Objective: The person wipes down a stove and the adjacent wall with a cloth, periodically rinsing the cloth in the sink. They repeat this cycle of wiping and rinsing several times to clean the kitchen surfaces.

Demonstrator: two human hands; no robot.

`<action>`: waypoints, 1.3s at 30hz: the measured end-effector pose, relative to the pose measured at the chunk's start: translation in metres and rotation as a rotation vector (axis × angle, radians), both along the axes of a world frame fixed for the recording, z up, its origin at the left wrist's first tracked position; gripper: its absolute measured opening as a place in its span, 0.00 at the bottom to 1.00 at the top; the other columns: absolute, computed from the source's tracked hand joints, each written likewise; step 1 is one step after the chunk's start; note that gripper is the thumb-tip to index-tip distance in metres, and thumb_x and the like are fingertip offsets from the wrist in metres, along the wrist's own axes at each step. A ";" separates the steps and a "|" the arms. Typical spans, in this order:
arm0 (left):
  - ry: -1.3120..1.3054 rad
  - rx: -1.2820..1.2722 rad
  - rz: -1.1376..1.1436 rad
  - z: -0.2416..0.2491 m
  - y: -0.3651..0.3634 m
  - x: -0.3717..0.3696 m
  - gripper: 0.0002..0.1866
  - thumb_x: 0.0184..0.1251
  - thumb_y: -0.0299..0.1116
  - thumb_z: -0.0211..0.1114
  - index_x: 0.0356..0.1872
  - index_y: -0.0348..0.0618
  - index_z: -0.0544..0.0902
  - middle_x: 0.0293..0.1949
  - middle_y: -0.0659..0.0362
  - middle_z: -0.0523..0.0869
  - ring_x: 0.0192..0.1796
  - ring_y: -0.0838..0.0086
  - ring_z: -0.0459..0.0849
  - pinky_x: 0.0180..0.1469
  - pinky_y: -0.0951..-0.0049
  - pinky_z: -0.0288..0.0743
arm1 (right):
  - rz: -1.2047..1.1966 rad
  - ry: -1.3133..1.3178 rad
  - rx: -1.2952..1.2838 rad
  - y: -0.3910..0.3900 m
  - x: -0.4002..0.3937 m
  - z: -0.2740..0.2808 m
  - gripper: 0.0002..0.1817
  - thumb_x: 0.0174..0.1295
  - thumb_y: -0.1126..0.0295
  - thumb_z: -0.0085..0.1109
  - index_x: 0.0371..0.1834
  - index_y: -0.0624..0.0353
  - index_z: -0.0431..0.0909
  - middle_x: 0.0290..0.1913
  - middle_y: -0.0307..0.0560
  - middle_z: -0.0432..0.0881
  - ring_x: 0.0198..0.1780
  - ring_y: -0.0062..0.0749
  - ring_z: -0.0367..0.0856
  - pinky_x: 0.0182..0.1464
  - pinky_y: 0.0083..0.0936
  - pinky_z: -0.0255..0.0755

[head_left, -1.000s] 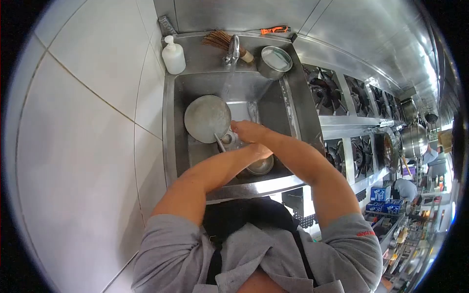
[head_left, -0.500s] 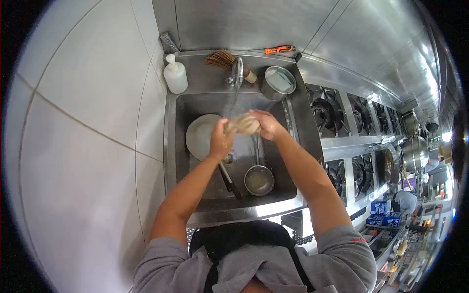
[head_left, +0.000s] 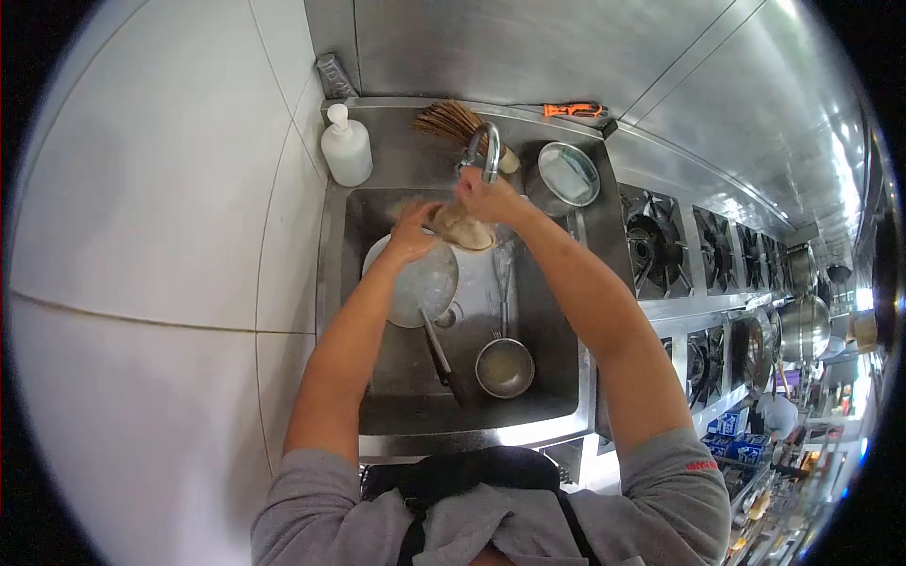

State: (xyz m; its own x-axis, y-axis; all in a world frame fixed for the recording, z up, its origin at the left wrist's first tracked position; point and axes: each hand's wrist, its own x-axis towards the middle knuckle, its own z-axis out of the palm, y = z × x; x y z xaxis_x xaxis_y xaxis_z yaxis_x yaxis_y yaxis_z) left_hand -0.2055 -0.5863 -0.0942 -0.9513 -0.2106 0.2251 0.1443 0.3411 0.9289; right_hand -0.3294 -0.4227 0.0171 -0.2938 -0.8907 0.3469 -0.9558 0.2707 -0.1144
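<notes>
A limp, wet beige cloth-like piece (head_left: 464,232) hangs over the sink, blurred at its left side; its exact kind is hard to make out. My right hand (head_left: 487,196) is closed at its upper end, just under the tap spout (head_left: 493,160), with the fingertips partly hidden. On the other side, my left hand (head_left: 412,234) has its fingers stretched out beside the beige piece. Below my left hand lies a large pale round pan or lid (head_left: 415,283) in the sink, with a dark-handled utensil (head_left: 437,349) across its lower edge.
The sink basin (head_left: 396,406) also holds a small round strainer or ladle (head_left: 504,368) and a whisk-like tool (head_left: 502,274). Behind stand a white pump bottle (head_left: 347,151), a bristle brush (head_left: 449,121), a metal pot (head_left: 566,177) and an orange-handled screwdriver (head_left: 574,110). Stove burners (head_left: 653,241) adjoin at right.
My right hand has moved up to the tap spout, and the beige piece now hangs lower beneath it. My left hand's fingers have spread. The view has shifted slightly.
</notes>
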 end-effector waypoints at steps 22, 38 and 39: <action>0.022 -0.117 -0.234 0.122 0.033 -0.015 0.25 0.50 0.29 0.74 0.52 0.38 0.80 0.46 0.54 0.83 0.50 0.63 0.82 0.56 0.64 0.76 | -0.354 -0.953 0.013 0.054 -0.007 0.082 0.15 0.53 0.62 0.67 0.29 0.66 0.82 0.22 0.41 0.77 0.30 0.24 0.73 0.32 0.27 0.68; -0.135 0.399 -0.282 0.106 0.027 -0.017 0.14 0.61 0.34 0.72 0.45 0.38 0.86 0.38 0.57 0.89 0.40 0.74 0.84 0.46 0.70 0.77 | -0.308 -0.995 0.328 0.053 0.004 0.089 0.21 0.59 0.57 0.70 0.44 0.65 0.82 0.35 0.48 0.85 0.39 0.28 0.80 0.44 0.30 0.75; -0.208 0.261 -0.293 0.103 0.027 -0.008 0.14 0.61 0.34 0.73 0.45 0.38 0.86 0.38 0.57 0.89 0.40 0.75 0.84 0.46 0.72 0.77 | -0.260 -1.057 0.217 0.059 0.000 0.089 0.21 0.61 0.56 0.68 0.45 0.64 0.81 0.39 0.48 0.85 0.39 0.30 0.81 0.44 0.30 0.75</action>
